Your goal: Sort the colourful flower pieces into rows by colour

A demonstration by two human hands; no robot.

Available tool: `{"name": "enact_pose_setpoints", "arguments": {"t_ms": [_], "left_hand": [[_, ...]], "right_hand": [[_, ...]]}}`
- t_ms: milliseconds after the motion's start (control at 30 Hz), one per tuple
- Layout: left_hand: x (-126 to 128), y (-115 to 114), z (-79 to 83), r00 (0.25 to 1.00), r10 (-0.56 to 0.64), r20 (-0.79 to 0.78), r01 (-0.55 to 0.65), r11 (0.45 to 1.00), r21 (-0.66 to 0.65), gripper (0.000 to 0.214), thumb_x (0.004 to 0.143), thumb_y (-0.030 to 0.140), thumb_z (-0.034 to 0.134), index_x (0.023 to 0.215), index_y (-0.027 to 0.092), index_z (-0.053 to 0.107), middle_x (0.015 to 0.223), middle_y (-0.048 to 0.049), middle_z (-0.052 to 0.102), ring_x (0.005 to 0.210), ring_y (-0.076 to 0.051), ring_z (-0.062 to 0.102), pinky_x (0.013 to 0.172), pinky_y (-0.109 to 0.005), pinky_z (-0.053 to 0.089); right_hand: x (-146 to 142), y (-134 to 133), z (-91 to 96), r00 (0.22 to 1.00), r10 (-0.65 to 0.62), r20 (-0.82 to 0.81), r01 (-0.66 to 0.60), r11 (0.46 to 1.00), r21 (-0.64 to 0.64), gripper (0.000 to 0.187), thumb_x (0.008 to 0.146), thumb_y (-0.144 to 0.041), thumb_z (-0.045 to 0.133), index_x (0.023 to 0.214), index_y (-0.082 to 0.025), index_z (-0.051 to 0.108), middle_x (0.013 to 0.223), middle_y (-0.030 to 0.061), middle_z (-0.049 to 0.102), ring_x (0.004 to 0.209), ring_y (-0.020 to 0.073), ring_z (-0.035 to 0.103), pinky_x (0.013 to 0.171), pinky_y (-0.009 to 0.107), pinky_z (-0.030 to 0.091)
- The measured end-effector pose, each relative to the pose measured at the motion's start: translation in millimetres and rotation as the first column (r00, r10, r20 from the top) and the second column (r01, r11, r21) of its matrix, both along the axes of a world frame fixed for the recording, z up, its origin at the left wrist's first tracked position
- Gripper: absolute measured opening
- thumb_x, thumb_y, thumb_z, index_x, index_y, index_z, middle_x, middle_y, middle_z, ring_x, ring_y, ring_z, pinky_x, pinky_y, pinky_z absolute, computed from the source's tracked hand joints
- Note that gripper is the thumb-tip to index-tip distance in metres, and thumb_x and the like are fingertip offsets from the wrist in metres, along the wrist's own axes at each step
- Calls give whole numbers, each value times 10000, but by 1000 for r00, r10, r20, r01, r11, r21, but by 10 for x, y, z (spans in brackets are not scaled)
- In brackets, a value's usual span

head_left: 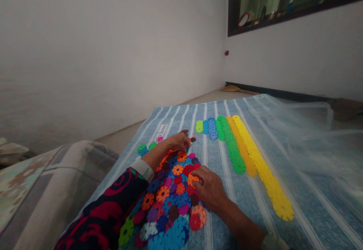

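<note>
Head view is showing the right hand [208,189] pinching an orange disc [193,179] at the right edge of the mixed pile [170,201], fingers pressing together on it. The left hand [177,141] is curling over the pile's far side; whether it is gripping a piece I cannot tell. Further right on the striped cloth [218,155], the orange row [241,148] is lying between the green row [231,146] and the yellow row [261,167]. Lifting the disc straight up, clear of interlocking neighbours, is likely the best way to avoid scattering the pile.
</note>
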State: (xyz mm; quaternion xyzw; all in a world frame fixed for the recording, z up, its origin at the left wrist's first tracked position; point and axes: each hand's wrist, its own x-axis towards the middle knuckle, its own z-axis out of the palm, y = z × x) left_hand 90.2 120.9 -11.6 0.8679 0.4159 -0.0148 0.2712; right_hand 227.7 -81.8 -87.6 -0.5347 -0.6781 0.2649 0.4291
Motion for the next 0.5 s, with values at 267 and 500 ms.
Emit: {"name": "enact_pose_setpoints", "arguments": {"t_ms": [267,500], "left_hand": [[26,-34,-32,998,-6,-69,13,996,90,281,381,-5,699,508,245,687,650,14,699,1178,-268,543,1020,-272,352],[-9,-6,-1,998,64,26,-64,998,15,250,406,-5,675,409,238,618,478,42,605,1038,-239,608,951,-267,398]], "right_hand": [[4,4,-20,1000,8,8,-8,1000,15,285,755,-116,513,942,-233,694,907,9,656,773,150,599,730,262,437],[11,13,-28,1000,18,-3,-18,1000,13,270,776,-140,527,967,-235,693,918,16,651,826,163,609,759,269,443]]}}
